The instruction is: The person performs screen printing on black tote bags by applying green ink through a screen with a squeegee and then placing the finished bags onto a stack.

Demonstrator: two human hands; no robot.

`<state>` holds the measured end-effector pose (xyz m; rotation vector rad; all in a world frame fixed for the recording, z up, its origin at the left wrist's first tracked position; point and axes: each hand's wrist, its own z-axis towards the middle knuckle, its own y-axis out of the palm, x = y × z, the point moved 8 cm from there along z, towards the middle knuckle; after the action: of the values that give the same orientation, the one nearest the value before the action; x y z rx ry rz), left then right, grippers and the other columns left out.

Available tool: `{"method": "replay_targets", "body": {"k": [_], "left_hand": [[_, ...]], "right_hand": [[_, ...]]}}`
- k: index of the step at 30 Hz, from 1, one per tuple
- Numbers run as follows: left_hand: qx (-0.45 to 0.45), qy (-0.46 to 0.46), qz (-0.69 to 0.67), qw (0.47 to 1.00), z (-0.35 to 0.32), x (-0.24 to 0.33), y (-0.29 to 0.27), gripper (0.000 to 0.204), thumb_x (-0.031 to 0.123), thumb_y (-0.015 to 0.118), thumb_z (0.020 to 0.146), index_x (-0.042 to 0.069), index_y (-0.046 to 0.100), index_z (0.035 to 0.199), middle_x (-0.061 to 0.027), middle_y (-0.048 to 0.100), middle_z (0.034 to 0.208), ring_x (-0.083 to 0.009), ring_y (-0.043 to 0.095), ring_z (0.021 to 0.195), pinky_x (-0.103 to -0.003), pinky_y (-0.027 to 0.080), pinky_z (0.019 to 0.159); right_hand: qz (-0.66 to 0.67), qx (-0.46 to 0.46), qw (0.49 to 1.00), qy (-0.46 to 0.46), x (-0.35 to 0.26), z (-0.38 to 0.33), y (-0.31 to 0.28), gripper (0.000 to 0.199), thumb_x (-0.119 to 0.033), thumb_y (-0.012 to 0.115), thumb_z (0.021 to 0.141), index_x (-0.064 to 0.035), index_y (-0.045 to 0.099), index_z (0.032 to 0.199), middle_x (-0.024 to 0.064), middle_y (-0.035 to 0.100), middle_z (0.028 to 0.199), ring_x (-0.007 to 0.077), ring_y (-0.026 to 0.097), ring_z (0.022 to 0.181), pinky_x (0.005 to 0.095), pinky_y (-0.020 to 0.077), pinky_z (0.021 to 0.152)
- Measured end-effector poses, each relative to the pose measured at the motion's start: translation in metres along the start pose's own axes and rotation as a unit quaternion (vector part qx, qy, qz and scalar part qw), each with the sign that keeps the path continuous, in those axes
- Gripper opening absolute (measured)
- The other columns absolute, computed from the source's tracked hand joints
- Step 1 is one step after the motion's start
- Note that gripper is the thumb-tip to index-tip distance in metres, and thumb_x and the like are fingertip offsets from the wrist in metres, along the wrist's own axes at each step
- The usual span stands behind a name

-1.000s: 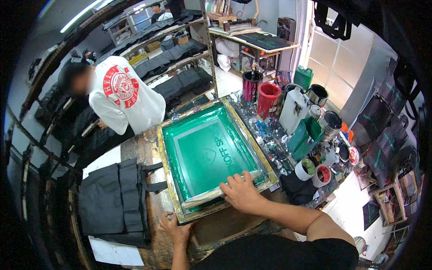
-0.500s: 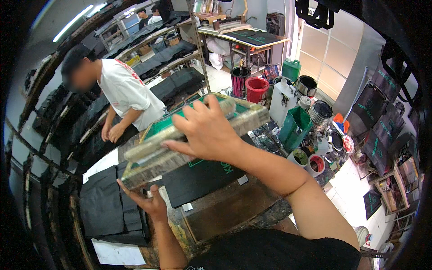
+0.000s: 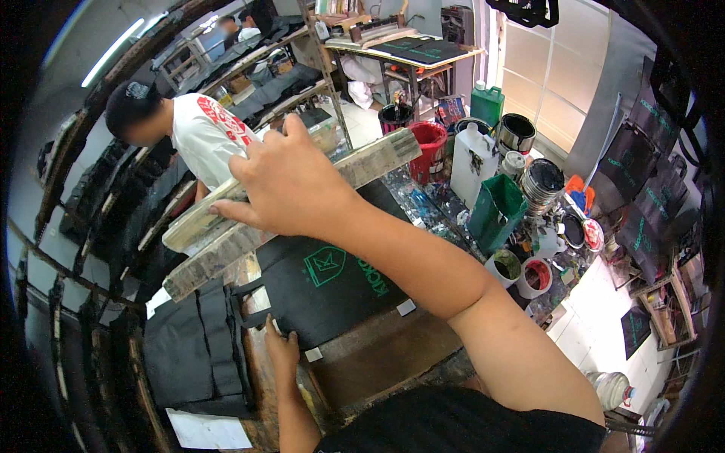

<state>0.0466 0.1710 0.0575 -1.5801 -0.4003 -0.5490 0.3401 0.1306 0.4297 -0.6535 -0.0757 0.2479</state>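
Note:
Raised over the table, my right hand (image 3: 291, 177) is closed around a wooden squeegee (image 3: 192, 228). The near wooden bar of a screen frame (image 3: 215, 260) slants up just beneath it; my hand and forearm hide part of the frame. Below lies a flat black fabric bag (image 3: 298, 302) with a green printed emblem and lettering. My left hand (image 3: 282, 351) is at the bag's near left edge, by its handle, with fingers closed on the fabric; some fingertips are hidden. A stack of black bags (image 3: 189, 351) lies left of it.
A person in a white shirt (image 3: 208, 140) stands beyond the table at left, near racks of black bags. Paint cans (image 3: 542, 183), a green container (image 3: 498, 211), a white jug (image 3: 474, 162) and a red bucket (image 3: 429, 147) crowd the right. More printed bags (image 3: 630, 170) hang far right.
My right hand has moved up and left with the squeegee and frame, tilting the frame and uncovering more of the bag. My left hand has left the frame's corner and come down to the bag.

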Motion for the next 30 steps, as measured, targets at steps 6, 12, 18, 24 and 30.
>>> {"method": "replay_targets", "body": {"k": [6, 12, 18, 24, 30], "left_hand": [[0.046, 0.165, -0.249, 0.953, 0.045, -0.003, -0.083, 0.042, -0.004, 0.066, 0.092, -0.004, 0.068, 0.134, -0.0116, 0.074, 0.119, -0.0211, 0.068, 0.107, -0.035, 0.051, 0.100], [0.071, 0.133, -0.173, 0.973, 0.094, 0.003, -0.228, 0.044, -0.002, 0.065, 0.092, -0.006, 0.070, 0.135, -0.0153, 0.074, 0.127, -0.0227, 0.069, 0.115, -0.034, 0.051, 0.101], [0.075, 0.131, -0.135, 0.979, 0.109, -0.062, -0.324, 0.044, -0.002, 0.066, 0.091, -0.007, 0.069, 0.134, -0.0114, 0.074, 0.118, -0.0179, 0.068, 0.104, -0.031, 0.051, 0.093], [0.177, 0.051, 0.002, 0.983, 0.152, -0.221, -0.377, 0.045, 0.000, 0.070, 0.087, -0.007, 0.072, 0.131, -0.0205, 0.078, 0.117, -0.0283, 0.074, 0.109, -0.038, 0.056, 0.096], [0.353, -0.127, 0.188, 0.908, 0.122, -0.291, -0.316, 0.069, 0.032, 0.080, 0.095, 0.005, 0.057, 0.153, -0.0303, 0.051, 0.148, -0.0483, 0.053, 0.135, -0.052, 0.043, 0.114]], "right_hand": [[0.024, 0.019, 0.999, -0.013, -0.003, 0.002, 0.002, 0.063, -0.064, 0.060, 0.099, -0.0045, 0.076, 0.089, 0.0163, 0.074, 0.079, 0.0318, 0.072, 0.081, 0.0475, 0.0433, 0.089], [0.017, 0.011, 1.000, -0.006, 0.001, 0.008, 0.003, 0.063, -0.065, 0.060, 0.098, -0.0041, 0.075, 0.090, 0.0155, 0.073, 0.079, 0.0326, 0.072, 0.082, 0.0479, 0.0435, 0.089], [0.027, 0.008, 1.000, -0.006, -0.001, 0.001, 0.002, 0.065, -0.066, 0.060, 0.099, -0.0027, 0.075, 0.091, 0.0157, 0.073, 0.082, 0.0326, 0.072, 0.085, 0.0492, 0.0436, 0.090], [-0.002, -0.062, 0.998, 0.012, -0.012, 0.001, 0.003, 0.064, -0.066, 0.058, 0.100, -0.0048, 0.077, 0.098, 0.0172, 0.076, 0.092, 0.0336, 0.072, 0.093, 0.0507, 0.0434, 0.096], [-0.029, -0.042, 0.999, 0.002, -0.016, -0.006, 0.003, 0.061, -0.064, 0.061, 0.099, -0.0039, 0.074, 0.093, 0.0165, 0.073, 0.088, 0.0342, 0.069, 0.089, 0.0532, 0.0450, 0.096]]}}
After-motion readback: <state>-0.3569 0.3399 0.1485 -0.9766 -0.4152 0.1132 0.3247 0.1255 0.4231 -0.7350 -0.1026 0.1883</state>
